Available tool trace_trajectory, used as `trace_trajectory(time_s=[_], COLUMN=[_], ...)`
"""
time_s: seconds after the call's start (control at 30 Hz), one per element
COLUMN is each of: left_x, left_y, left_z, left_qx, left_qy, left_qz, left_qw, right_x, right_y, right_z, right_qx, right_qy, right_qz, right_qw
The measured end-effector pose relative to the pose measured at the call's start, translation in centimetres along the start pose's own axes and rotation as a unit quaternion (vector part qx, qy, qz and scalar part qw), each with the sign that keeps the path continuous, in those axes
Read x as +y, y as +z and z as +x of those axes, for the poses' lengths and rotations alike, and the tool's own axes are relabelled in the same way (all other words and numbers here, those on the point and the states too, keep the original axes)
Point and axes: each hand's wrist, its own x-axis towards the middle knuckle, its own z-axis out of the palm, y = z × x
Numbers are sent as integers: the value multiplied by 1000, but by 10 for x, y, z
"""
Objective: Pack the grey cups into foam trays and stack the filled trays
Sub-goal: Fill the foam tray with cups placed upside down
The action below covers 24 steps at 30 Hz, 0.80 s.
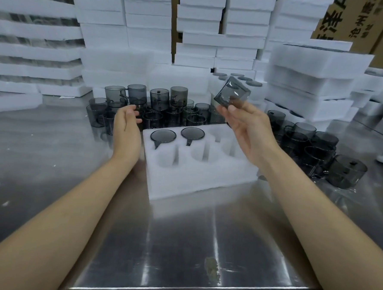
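Bare forearms reach in from the near edge of the steel table (180,234), and the right hand (247,130) is raised above the far right corner of the foam tray (195,174), pinching a grey cup (233,94) by its lower edge between thumb and fingertips. That cup is up in the air and tipped well off upright, its axis leaning up and away from the hand (it is blurred, so I cannot tell which end is the mouth).

Below it, the tray lies flat with its long side running left to right, turned a little. It has six pockets in two rows of three. The back left pocket holds one cup (163,136) and the back middle pocket another (192,133), each showing a round face upward, with its handle pointing toward the camera. The other four pockets are bare foam.

The left hand (126,127) hovers just left of the tray, palm turned inward, fingers loosely curved and holding nothing.

Behind the tray stands a cluster of loose cups (157,102), some stacked two high, and more cups (320,152) sit to the right. Foam stacks (308,84) wall in the back, beside cardboard boxes (350,20).
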Motion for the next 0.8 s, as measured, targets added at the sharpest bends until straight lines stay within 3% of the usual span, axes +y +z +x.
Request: trace_trajectory(time_s=[0.1, 0.3, 0.43, 0.63, 0.73, 0.8], left_x=[-1, -3, -4, -1, 0, 0], left_y=[2, 5, 6, 8, 8, 8], left_z=[1, 1, 2, 1, 0, 0], left_qx=[4, -8, -10, -10, -14, -18], left_qy=[-15, -23, -28, -43, -49, -52], left_qz=[-10, -17, -25, -32, -30, -27], left_qw=[1000, 1000, 999, 998, 998, 998], right_x=[-2, -5, -6, -11, -12, -13], right_y=[2, 9, 8, -1, -1, 0], right_z=[-3, -3, -4, -4, -3, -2], right_qx=[13, 135, 86, 2, 12, 41], right_qy=[17, 52, 73, 139, 133, 100], right_qz=[-11, -197, -152, 37, 43, -34], right_qw=[1000, 970, 982, 990, 990, 994])
